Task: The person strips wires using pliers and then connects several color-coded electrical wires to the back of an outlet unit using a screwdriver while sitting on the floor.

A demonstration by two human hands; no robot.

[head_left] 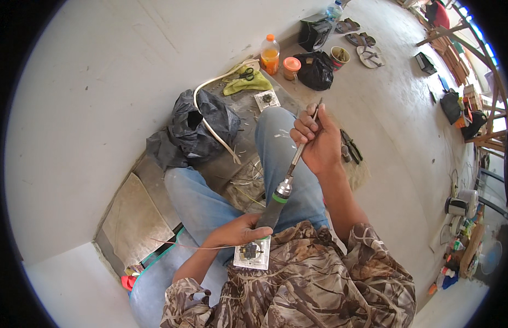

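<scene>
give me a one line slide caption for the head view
Seated person's left hand grips a screwdriver handle over a white socket plate while the right hand holds its shaft.

A socket plate (252,253) lies on the person's lap, under the left hand (237,232). Beyond the knees, on the floor (396,126), a bag (202,123) lies left, pliers (349,146) right, a bottle (269,54) farther back.

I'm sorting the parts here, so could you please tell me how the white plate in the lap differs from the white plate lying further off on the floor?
The lap plate rests on the person's thigh under the left hand, beside the screwdriver; the floor plate lies untouched near the yellow-green cloth. The lap plate looks larger, being nearer the camera. Both are square, white, with a dark centre part.
</scene>
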